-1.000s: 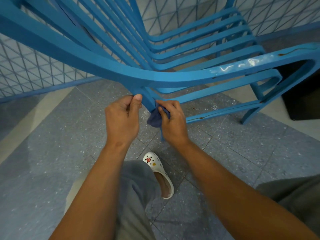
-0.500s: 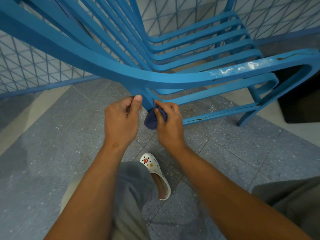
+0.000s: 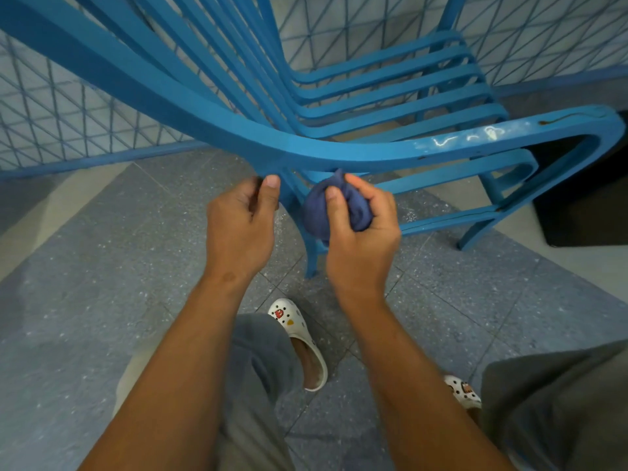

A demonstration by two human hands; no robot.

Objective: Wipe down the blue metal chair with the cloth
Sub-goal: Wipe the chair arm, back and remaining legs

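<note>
The blue metal chair (image 3: 339,154) with slatted seat and back fills the upper view, its near side rail curving across the middle. White smears mark the rail toward the right. My left hand (image 3: 241,226) grips the chair where the rail meets the near leg, thumb up along the metal. My right hand (image 3: 360,232) holds a bunched dark blue cloth (image 3: 316,212) just under the rail, beside the near leg; whether the cloth touches the leg is unclear.
Grey speckled floor tiles (image 3: 102,300) lie below. A blue wire mesh fence (image 3: 68,113) runs behind the chair on the left and right. A dark box (image 3: 584,198) sits at the right edge. My feet in white clogs (image 3: 299,341) stand near the chair leg.
My right hand has drawn the cloth back from the chair leg and bunched it up more in the fist. The left hand keeps its grip. The view moved slightly closer.
</note>
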